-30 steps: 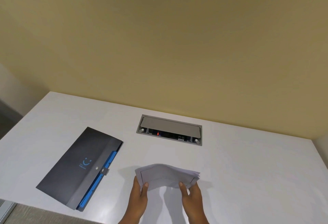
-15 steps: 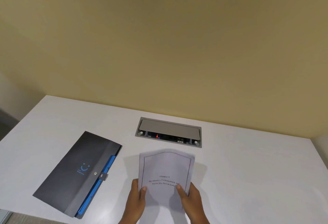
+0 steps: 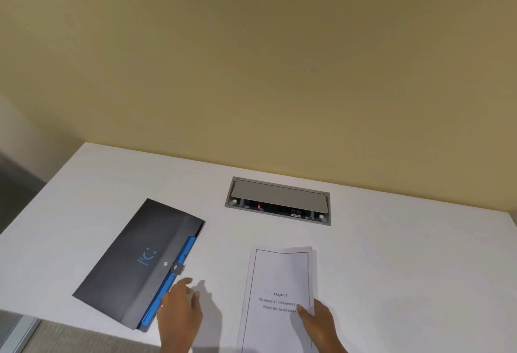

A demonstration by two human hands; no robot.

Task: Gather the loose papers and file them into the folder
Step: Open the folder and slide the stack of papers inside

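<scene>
A stack of white printed papers (image 3: 279, 277) lies flat on the white table (image 3: 405, 254), its top sheet showing a bordered title page. My right hand (image 3: 319, 322) grips the stack at its lower right edge, thumb on top. A dark grey folder (image 3: 134, 257) with a blue logo and blue inner dividers lies closed at the left, angled on the table. My left hand (image 3: 181, 310) hovers with fingers spread beside the folder's right edge, near its snap flap, holding nothing.
A grey cable and socket box (image 3: 278, 200) is set into the table behind the papers, its lid tilted up. A yellow wall rises behind the table. The table's front left edge runs just under the folder's near corner.
The papers were held upright in both hands, then laid flat on the table. My left hand has let go and moved left to the folder's edge. My right hand keeps its hold.
</scene>
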